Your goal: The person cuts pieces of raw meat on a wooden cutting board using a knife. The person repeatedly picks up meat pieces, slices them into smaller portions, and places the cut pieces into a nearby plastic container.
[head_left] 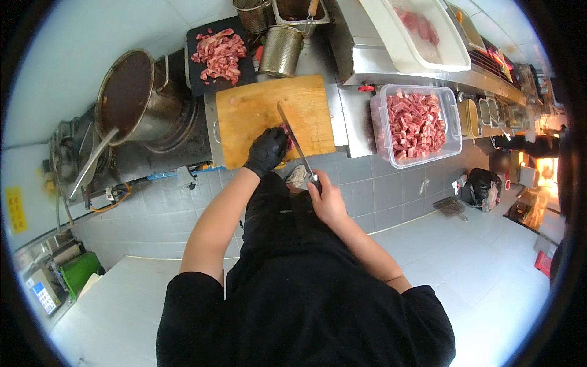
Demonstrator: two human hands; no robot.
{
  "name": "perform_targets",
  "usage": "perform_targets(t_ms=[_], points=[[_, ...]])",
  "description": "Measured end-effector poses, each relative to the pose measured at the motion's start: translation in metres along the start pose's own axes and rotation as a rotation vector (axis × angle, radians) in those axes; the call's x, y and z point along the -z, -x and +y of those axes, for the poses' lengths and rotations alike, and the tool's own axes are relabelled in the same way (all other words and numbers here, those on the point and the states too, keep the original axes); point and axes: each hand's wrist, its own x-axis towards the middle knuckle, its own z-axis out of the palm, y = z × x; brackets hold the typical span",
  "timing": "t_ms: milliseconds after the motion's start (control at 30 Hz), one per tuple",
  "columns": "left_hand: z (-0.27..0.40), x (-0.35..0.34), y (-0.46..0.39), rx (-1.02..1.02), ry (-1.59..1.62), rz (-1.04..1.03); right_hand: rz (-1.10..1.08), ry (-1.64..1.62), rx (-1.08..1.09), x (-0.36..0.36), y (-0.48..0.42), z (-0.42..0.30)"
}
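My left hand (pixel 267 150), in a black glove, presses on a piece of raw meat (pixel 288 136) at the near part of a wooden cutting board (pixel 307 101). Most of that meat is hidden by the glove and the blade. My bare right hand (pixel 326 196) grips the dark handle of a long kitchen knife (pixel 296 140), whose blade slants away over the board beside the meat. Sliced raw meat (pixel 221 55) lies in a heap on a black board (pixel 197 78) behind. To the right, a clear plastic tub (pixel 451 124) holds raw meat chunks (pixel 415 124).
A large steel pot (pixel 158 112) of dark liquid, with a ladle (pixel 94 160), stands at the left. Perforated metal strainers (pixel 280 50) are behind the cutting board. A white tub (pixel 403 55) with meat stands at upper right. Another person (pixel 527 146) is at the far right.
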Motion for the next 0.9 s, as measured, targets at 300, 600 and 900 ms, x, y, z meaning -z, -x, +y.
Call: perform_targets(t_ms=[300, 600, 900], points=[[-0.018, -0.023, -0.01, -0.248, 0.015, 0.137, -0.04, 0.075, -0.065, -0.008, 0.0, 0.005], [-0.015, -0.018, -0.013, -0.254, 0.001, 0.106, -0.015, 0.126, -0.002, -0.021, -0.056, 0.001], [-0.022, -0.032, -0.011, -0.205, 0.004, 0.094, 0.003, 0.203, -0.03, -0.026, -0.056, -0.003]])
